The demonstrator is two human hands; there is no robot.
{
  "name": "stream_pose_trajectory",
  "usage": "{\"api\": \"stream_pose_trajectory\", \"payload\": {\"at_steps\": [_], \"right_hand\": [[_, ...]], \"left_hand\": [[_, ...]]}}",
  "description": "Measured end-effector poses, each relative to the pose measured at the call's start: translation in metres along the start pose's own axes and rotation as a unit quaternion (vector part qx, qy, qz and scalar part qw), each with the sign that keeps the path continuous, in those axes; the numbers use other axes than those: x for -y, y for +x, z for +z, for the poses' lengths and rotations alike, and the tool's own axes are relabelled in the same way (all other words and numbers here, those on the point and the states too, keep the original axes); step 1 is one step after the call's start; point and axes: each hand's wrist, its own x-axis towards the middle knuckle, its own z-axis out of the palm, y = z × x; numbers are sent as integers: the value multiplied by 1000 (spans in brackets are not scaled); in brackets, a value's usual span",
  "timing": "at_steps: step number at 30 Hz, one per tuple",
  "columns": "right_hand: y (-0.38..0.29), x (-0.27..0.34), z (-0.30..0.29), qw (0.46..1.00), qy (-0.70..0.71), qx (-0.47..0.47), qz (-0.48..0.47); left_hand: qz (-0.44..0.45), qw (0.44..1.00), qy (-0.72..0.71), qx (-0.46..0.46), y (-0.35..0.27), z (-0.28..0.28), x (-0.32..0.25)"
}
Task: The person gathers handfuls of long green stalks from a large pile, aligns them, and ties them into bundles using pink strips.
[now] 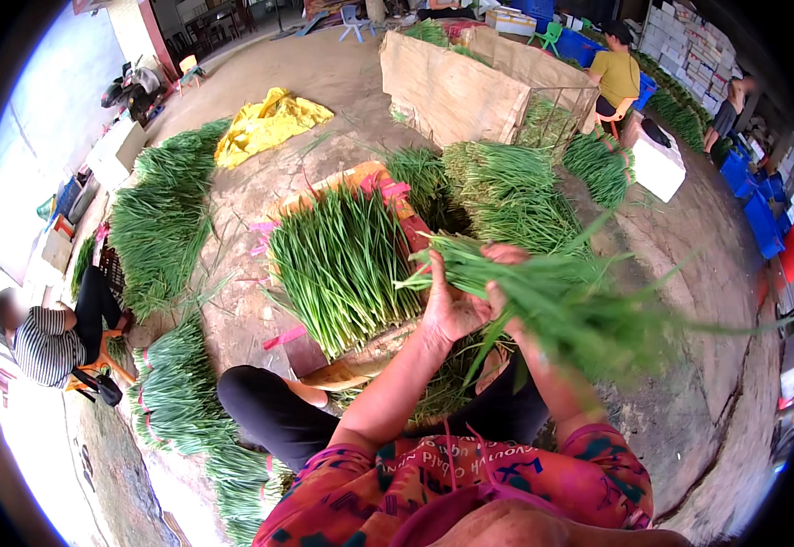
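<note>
Both hands are raised over my lap around a loose bunch of long green leafy stalks (547, 280), whose tips blur to the right. My left hand (455, 311) is under the pale stem ends, its thumb pointing up. My right hand (506, 287) grips the bunch farther along, partly covered by leaves. Just left of them, a dense block of upright green stalks (342, 267) stands on a low support with an orange cloth (363, 174) along its back. Pink strips (387, 188) lie at the block's back corner, and another strip (284, 337) hangs near its front.
Heaps of stalks (161, 219) lie at left, with tied bundles (178, 390) below. More stalks (506, 184) are piled behind my hands. Beyond are a yellow sheet (270, 126) and a cloth-sided cage (452, 89). A person (48, 335) sits at left; others are at upper right.
</note>
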Motion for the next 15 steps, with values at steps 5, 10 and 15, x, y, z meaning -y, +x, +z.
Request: {"api": "stream_pose_trajectory", "payload": {"at_steps": [5,10,15], "right_hand": [[-8,51,8,875,-307,355,-118],[-18,54,45,820,-302,466,-142],[-21,64,47,879,-70,467,-70]], "left_hand": [[36,991,127,11,-15,23,-14],[29,968,245,-48,-54,-3,-77],[39,934,322,-150,-129,14,-98]]}}
